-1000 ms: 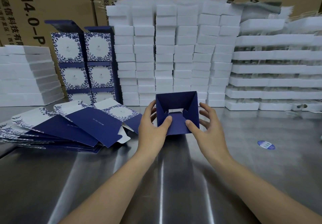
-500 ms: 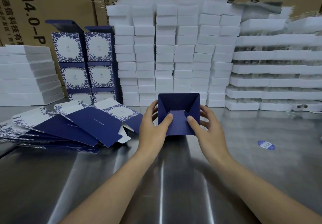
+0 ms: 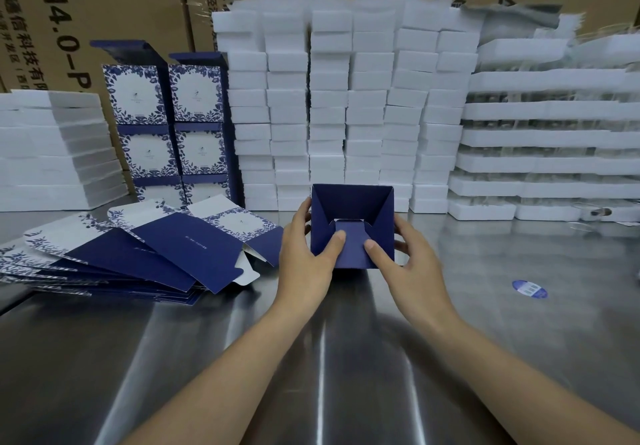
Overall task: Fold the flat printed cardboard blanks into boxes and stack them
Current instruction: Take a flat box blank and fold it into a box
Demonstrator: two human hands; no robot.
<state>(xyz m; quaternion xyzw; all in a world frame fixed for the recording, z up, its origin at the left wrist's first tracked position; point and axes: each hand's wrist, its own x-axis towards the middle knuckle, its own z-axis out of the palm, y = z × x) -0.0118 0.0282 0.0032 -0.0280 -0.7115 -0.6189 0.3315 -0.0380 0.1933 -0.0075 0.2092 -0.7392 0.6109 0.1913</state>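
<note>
- left hand (image 3: 304,257) grips the half-folded box (image 3: 353,209), thumb on its bottom flap;
- right hand (image 3: 408,264) grips its other side likewise;
- flat blanks (image 3: 138,254) lie left

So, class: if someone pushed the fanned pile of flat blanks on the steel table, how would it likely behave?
The blanks would probably slide and splay further: they already lie fanned, on smooth steel. Each looks thin and light, so likely bendy when lifted.

A matt navy cardboard box (image 3: 351,209) sits on a glossy brushed-metal table (image 3: 242,358) before rough white foam blocks (image 3: 329,98).
</note>
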